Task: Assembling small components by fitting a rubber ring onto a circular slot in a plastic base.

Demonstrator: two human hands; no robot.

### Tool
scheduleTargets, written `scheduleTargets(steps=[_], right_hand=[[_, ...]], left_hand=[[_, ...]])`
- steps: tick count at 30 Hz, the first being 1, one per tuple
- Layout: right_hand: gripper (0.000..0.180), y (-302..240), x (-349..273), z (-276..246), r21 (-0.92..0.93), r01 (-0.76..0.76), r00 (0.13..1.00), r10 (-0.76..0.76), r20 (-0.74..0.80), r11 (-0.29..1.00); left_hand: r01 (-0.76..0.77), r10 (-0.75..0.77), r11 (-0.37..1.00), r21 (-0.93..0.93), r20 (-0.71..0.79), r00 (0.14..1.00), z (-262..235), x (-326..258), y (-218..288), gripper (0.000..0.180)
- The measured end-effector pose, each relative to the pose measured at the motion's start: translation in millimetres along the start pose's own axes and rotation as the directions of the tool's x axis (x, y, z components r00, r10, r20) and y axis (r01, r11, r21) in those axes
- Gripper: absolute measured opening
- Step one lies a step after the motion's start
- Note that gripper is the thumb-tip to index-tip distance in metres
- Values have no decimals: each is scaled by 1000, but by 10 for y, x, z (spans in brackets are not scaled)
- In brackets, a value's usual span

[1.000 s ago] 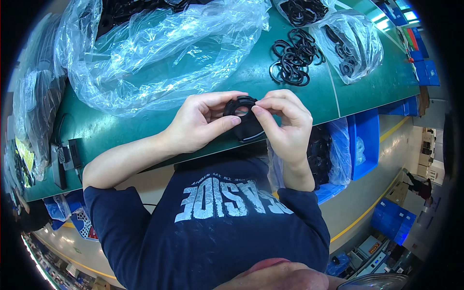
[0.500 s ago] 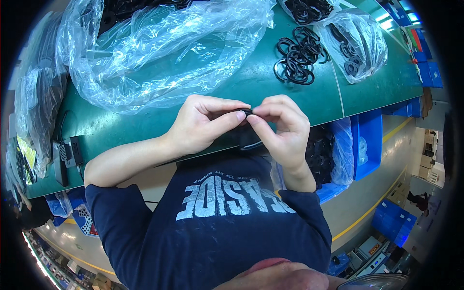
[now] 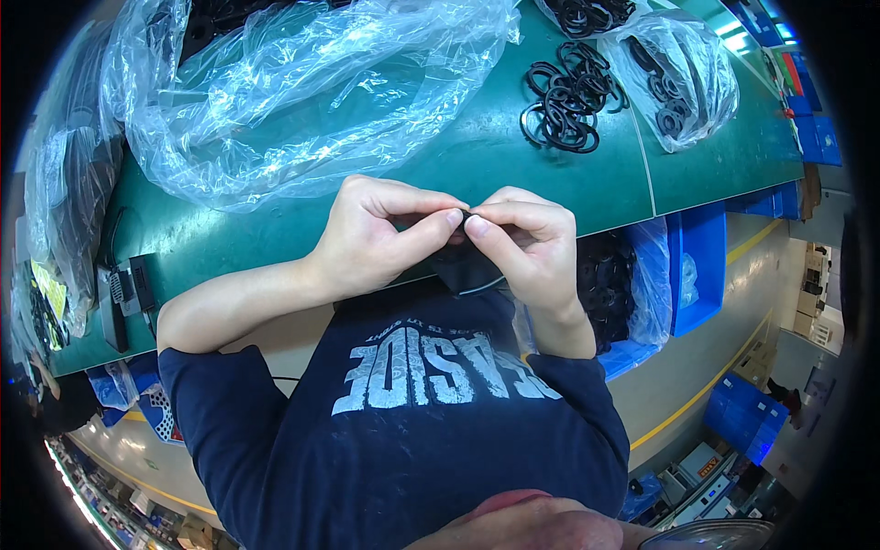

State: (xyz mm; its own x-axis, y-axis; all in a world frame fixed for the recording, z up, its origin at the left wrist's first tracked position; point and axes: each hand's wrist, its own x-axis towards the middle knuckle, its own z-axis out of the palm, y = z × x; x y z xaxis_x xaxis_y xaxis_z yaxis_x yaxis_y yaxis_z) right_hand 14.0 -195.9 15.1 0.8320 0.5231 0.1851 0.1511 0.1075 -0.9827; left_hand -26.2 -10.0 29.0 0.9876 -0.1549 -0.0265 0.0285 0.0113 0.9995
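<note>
While both hands are pinched together over the near edge of the green bench (image 3: 513, 174), most of the clutter sits further out, so here's the rundown from the left. Far left, a dark bag in clear film (image 3: 69, 183) hangs down over the bench end, and just near of it a small black box-like gadget (image 3: 128, 284) lies on the mat with a cable running off it. Next over, a big crumpled clear plastic bag (image 3: 302, 82) sprawls across the far-left part of the bench, with some black stuff showing through at the far side.

Then the middle: the left hand (image 3: 376, 238) has its thumb and fingers closed onto a small black part (image 3: 465, 218), and the right hand (image 3: 532, 243) meets it fingertip to fingertip, also pinching the same piece. Both are tightly closed on it, barely any gap. The part is mostly hidden by the fingers, so I can't tell its exact shape; a darker bit shows just below the hands, against the navy shirt (image 3: 412, 412).

Further right and far, a loose pile of black rubber rings (image 3: 564, 96) lies on the mat, well apart from the hands. Right of that, another clear bag (image 3: 683, 78) holds more rings. Below the bench edge on the right, blue bins (image 3: 701, 266) lined with plastic hold more dark parts.
</note>
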Motion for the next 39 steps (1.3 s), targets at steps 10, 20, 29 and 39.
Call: scheduleTargets(steps=[10, 20, 29, 39], right_hand=[[9, 27, 43, -26, -63, -61, 998, 60, -19, 996], [12, 113, 97, -107, 182, -126, 963, 164, -214, 975], [15, 172, 93, -144, 188, -169, 972, 195, -129, 967], [27, 151, 106, -152, 82, -90, 988, 100, -120, 993]], left_hand=[[4, -8, 996, 91, 36, 999, 7, 54, -24, 18], [324, -263, 911, -254, 246, 933, -26, 100, -142, 25], [245, -211, 952, -183, 184, 960, 3, 82, -148, 28], [221, -179, 947, -234, 186, 966, 2, 76, -137, 31]])
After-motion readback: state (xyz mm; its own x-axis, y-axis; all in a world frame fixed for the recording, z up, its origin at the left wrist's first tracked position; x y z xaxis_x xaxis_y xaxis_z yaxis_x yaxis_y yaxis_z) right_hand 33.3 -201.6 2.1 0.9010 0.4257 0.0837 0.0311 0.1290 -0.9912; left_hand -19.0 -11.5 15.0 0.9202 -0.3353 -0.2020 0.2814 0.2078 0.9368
